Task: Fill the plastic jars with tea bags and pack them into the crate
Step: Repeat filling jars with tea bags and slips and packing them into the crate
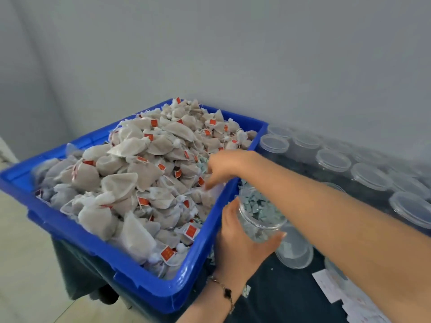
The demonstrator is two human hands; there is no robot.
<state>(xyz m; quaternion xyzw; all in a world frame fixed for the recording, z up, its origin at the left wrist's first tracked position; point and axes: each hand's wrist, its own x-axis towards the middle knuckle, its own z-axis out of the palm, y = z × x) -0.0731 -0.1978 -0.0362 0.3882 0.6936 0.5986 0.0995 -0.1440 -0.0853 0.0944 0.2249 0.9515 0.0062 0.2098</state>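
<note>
A blue plastic crate [70, 231] is heaped with beige tea bags [144, 173] that carry red tags. My left hand [242, 243] grips a clear plastic jar [261, 213] just outside the crate's right wall; the jar shows small green pieces inside. My right hand [224, 169] reaches over that wall into the pile, fingers pointing down among the bags. Whether it holds a bag is hidden by blur.
Several empty clear jars [333, 160] stand in rows on the dark table [284, 297] to the right. One jar [295, 250] lies on its side near my left hand. White paper labels [335, 290] lie at the lower right. A grey wall stands behind.
</note>
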